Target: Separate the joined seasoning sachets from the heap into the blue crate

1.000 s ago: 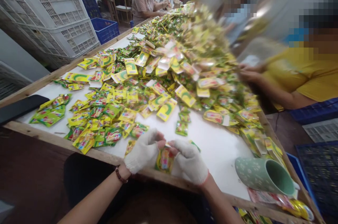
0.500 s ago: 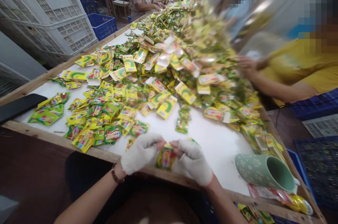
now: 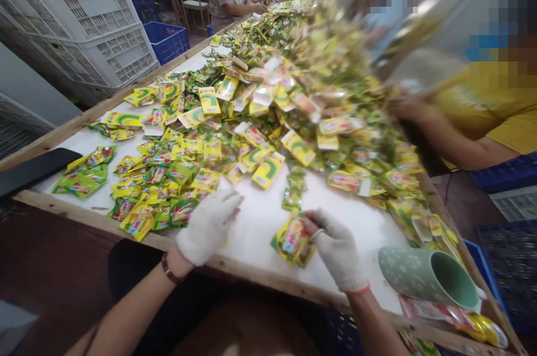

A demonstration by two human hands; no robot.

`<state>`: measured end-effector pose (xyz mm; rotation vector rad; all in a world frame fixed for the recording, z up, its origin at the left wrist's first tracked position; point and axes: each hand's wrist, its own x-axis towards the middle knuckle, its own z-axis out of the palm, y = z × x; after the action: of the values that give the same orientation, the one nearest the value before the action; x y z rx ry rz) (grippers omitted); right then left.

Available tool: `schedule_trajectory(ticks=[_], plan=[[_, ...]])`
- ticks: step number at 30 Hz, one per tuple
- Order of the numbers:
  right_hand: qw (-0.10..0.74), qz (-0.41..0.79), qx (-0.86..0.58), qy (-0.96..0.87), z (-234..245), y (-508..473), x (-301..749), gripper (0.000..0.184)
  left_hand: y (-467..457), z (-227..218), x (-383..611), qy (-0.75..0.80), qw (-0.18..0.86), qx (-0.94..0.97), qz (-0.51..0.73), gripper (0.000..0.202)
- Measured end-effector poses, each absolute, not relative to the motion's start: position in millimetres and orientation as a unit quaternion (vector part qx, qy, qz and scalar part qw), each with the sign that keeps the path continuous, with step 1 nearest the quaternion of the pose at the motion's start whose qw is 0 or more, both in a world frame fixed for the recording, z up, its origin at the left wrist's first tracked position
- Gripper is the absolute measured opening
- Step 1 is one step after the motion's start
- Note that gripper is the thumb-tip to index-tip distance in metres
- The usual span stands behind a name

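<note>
My right hand [image 3: 338, 247], in a white fingerless glove, pinches a few small yellow-green candy packets [image 3: 292, 238] above the table's near side. My left hand [image 3: 210, 226], gloved the same way, is at the right edge of a heap of similar packets [image 3: 170, 177]. Its fingers are loosely stretched out and slightly blurred, and I see nothing held in them. A short strip of green packets [image 3: 295, 188] lies just beyond my right hand. Flat yellow cartons [image 3: 268, 170], some with open flaps, lie on the large pile.
A green flowered cup [image 3: 413, 272] lies on its side at the right, with a pink-and-yellow wrapper [image 3: 444, 314] below it. A black phone-like slab [image 3: 37, 172] rests on the left corner. White crates [image 3: 100, 26] stand left. Other people work along the wood-edged table [image 3: 251, 275].
My hands have moved apart. The right carried the packets up and to the right; the left let go and shifted left to the heap. The view has shifted slightly.
</note>
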<state>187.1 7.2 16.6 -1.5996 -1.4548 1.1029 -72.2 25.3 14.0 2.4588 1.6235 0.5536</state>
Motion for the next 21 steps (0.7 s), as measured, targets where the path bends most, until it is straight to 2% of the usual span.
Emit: schedule_trajectory(ticks=[2, 4, 7, 9, 13, 15, 18, 21], plan=[[0.301, 0.398, -0.641, -0.583, 21, 11, 208, 0.025, 37, 17, -88, 0.546, 0.017, 0.832, 0.094, 0.027], [0.267, 0.321, -0.654, -0.631, 23, 15, 222, 0.022, 45, 17, -98, 0.532, -0.011, 0.846, 0.036, 0.031], [0.255, 0.198, -0.645, -0.693, 22, 29, 223, 0.023, 51, 19, -100, 0.534, -0.026, 0.845, 0.01, 0.033], [0.238, 0.172, -0.624, -0.724, 20, 43, 213, 0.022, 53, 22, -97, 0.553, -0.023, 0.833, 0.003, 0.028], [0.116, 0.143, -0.607, -0.773, 12, 75, 188, 0.015, 55, 23, -94, 0.594, 0.084, 0.799, 0.036, 0.014], [0.071, 0.12, -0.614, -0.777, 8, 85, 181, 0.017, 54, 21, -95, 0.602, 0.123, 0.783, 0.093, 0.015], [0.047, 0.124, -0.628, -0.767, 5, 90, 179, 0.024, 50, 21, -99, 0.608, 0.088, 0.771, 0.169, 0.016], [0.052, 0.15, -0.63, -0.76, 6, 89, 182, 0.014, 39, 25, -103, 0.64, 0.075, 0.755, 0.126, 0.016]])
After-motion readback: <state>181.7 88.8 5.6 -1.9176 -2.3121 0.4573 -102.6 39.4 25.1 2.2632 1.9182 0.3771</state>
